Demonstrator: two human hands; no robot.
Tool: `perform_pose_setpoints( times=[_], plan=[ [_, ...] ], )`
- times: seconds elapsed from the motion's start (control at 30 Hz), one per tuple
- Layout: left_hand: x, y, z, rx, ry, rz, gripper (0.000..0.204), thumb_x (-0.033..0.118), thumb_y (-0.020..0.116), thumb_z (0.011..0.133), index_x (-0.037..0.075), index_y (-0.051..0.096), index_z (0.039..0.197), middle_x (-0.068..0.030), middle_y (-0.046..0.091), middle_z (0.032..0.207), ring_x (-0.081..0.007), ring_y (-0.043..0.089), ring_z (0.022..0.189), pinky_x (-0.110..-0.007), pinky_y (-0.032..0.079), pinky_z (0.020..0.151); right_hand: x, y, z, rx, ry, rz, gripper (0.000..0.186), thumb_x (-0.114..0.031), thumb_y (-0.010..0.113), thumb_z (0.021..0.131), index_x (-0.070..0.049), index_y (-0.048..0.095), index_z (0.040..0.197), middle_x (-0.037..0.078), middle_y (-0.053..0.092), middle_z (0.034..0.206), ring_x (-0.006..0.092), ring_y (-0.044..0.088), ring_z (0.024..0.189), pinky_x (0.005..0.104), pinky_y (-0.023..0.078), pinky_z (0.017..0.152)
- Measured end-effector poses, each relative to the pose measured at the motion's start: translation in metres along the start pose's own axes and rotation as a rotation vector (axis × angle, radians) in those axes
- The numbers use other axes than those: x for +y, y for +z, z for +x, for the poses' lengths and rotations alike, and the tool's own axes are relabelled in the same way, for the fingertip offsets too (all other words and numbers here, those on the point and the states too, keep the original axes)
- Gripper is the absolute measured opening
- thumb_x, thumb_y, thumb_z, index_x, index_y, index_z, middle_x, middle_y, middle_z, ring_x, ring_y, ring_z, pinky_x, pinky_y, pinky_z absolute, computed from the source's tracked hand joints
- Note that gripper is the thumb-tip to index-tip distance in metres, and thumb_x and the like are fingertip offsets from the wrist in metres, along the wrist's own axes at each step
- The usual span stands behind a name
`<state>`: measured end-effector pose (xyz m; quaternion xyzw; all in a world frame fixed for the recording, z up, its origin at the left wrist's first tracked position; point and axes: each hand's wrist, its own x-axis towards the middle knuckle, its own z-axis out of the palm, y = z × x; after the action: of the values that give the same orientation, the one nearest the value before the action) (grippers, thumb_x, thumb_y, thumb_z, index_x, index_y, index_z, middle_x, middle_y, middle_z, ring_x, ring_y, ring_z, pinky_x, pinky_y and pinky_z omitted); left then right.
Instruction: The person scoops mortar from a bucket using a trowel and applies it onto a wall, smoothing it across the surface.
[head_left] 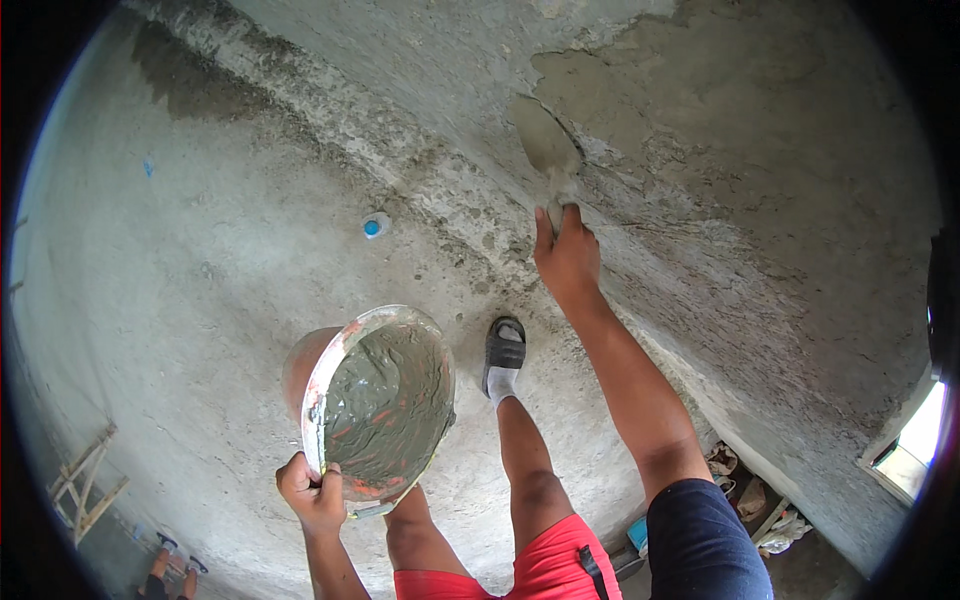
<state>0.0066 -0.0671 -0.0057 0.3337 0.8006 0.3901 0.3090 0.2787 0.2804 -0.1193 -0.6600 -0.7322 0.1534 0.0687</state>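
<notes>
My left hand [314,492] is closed on the rim of a reddish bucket [312,372], which hangs tilted in front of my legs. Wet grey mortar [385,405] coats the inside of the bucket. With my right arm stretched ahead, my right hand [568,252] grips a trowel [547,138] by its handle. The trowel's blade is smeared with mortar and lies at or very near the wall, beside the edge of a darker, damp-looking mortar patch [700,110]. Whether the blade touches the wall is hard to tell.
A bottle with a blue cap [374,227] is on the concrete floor [230,230] ahead. Splattered mortar [440,190] runs along the wall's foot. Rubbish [748,495] lies by the wall at lower right. A wooden frame [85,485] and another person's feet [180,555] show at lower left.
</notes>
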Motion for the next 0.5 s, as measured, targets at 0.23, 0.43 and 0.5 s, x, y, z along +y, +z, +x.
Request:
perform_pose_setpoints(
  times=[0.23, 0.43, 0.5],
  plan=[
    [0.004, -0.007, -0.005, 0.021, 0.001, 0.003, 0.029, -0.002, 0.062, 0.07, 0.007, 0.035, 0.064, -0.0071, 0.039, 0.052, -0.0179, 0.034, 0.045, -0.035, 0.026, 0.048, -0.002, -0.043, -0.014, 0.147, -0.176, 0.111, 0.04, -0.035, 0.061, 0.098, 0.002, 0.053, 0.108, 0.03, 0.067, 0.081, 0.0498, 0.066, 0.073, 0.056, 0.053, 0.063],
    [0.002, -0.006, -0.01, 0.024, -0.028, 0.043, 0.032, -0.002, 0.063, 0.07, 0.007, 0.033, 0.064, -0.0073, 0.037, 0.052, -0.0213, 0.033, 0.047, -0.037, 0.025, 0.051, 0.052, -0.025, -0.012, 0.222, -0.105, 0.086, 0.039, -0.034, 0.061, 0.098, 0.002, 0.052, 0.109, 0.031, 0.066, 0.082, 0.0525, 0.064, 0.073, 0.0563, 0.052, 0.063],
    [-0.003, -0.006, -0.012, 0.01, -0.016, 0.093, 0.032, -0.001, 0.064, 0.069, 0.007, 0.034, 0.064, -0.0075, 0.038, 0.053, -0.0222, 0.033, 0.047, -0.038, 0.025, 0.051, 0.096, -0.008, -0.039, 0.15, -0.03, 0.028, 0.038, -0.032, 0.061, 0.098, 0.003, 0.052, 0.11, 0.032, 0.065, 0.085, 0.0525, 0.064, 0.075, 0.0561, 0.052, 0.063]
  ],
)
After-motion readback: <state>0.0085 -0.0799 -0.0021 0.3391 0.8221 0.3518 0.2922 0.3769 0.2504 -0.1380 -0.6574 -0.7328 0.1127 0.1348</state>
